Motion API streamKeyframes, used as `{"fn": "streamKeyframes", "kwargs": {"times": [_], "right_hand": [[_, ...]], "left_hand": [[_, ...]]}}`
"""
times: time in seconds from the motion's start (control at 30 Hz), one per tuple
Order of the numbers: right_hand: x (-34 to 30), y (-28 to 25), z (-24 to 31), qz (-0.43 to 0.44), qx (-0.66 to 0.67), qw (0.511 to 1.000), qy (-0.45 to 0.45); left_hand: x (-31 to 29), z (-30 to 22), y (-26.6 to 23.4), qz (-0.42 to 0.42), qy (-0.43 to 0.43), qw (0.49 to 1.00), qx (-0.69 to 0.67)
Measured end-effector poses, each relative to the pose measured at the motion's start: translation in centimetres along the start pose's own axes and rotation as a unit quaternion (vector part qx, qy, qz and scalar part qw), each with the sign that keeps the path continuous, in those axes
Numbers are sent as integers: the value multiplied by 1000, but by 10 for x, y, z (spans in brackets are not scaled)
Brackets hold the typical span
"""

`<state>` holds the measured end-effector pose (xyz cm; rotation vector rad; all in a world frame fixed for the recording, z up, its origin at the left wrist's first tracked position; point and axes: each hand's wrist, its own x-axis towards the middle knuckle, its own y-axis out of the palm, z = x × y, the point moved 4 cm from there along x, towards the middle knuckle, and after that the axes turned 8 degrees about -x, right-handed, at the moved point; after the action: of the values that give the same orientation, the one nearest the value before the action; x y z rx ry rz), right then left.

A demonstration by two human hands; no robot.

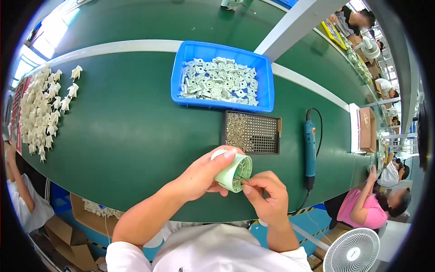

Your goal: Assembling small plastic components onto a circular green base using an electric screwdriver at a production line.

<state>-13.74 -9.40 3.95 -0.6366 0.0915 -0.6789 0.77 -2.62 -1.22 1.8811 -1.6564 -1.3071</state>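
Note:
My left hand (204, 172) is wrapped round a pale green, cup-shaped plastic housing (224, 177), tilted so that its ribbed open end faces right. At that opening, my right hand (268, 195) is closed in a pinch, thumb against forefinger. Thin wires (241, 178), dark and reddish, show between the housing's mouth and the right fingertips; their ends are hidden. Just beyond my hands lies a black perforated screw tray (265, 136), with many small screws (236, 129) heaped in its left part.
Behind the tray stands a blue bin (222, 108) of pale plastic parts (219, 81). A blue electric screwdriver (310, 149) with a black cord lies to the right. Many cream, pointed parts (43, 113) cover the green table's (122, 109) left end. A white fan (352, 251) is at lower right, near a seated person in pink (362, 211).

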Motion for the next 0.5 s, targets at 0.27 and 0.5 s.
{"fn": "streamKeyframes", "kwargs": {"times": [0.27, 0.5], "right_hand": [[-10, 13, -12, -10, 126, 979, 157], [-27, 3, -23, 118, 19, 979, 165]], "left_hand": [[4, 3, 4, 28, 29, 998, -57], [-2, -6, 4, 26, 43, 997, -58]]}}
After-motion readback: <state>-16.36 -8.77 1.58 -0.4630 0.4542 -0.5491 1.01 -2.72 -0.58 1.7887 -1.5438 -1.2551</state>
